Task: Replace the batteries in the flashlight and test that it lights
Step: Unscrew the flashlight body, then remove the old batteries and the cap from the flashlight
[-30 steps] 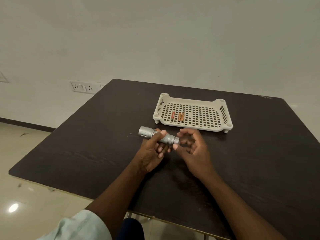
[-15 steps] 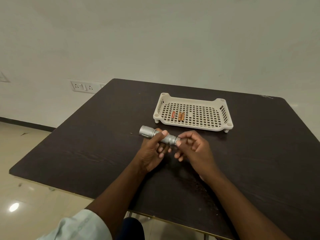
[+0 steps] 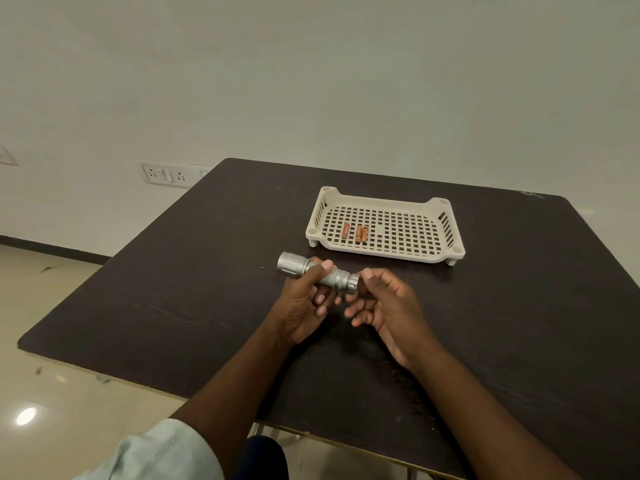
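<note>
A silver flashlight [image 3: 292, 267] is held level just above the dark table [image 3: 166, 299], its head pointing left. My left hand [image 3: 303, 304] is wrapped around its ribbed barrel from below, thumb on top. My right hand [image 3: 393, 308] is at the tail cap [image 3: 352, 284], with the thumb at the cap's upper right edge and a fingertip under it; the other fingers are spread loosely. Three orange batteries [image 3: 358, 233] lie in the left part of a cream slotted tray [image 3: 384, 202] behind the hands.
The tray stands at the table's far middle. The table's near edge [image 3: 145, 386] runs diagonally below my forearms, with a shiny tiled floor [image 3: 52, 393] beyond it on the left. A wall socket [image 3: 162, 174] sits behind the table's far left corner.
My right hand has loosened from a tight pinch on the tail cap; its fingers have spread and dropped lower. The flashlight and my left hand have barely moved.
</note>
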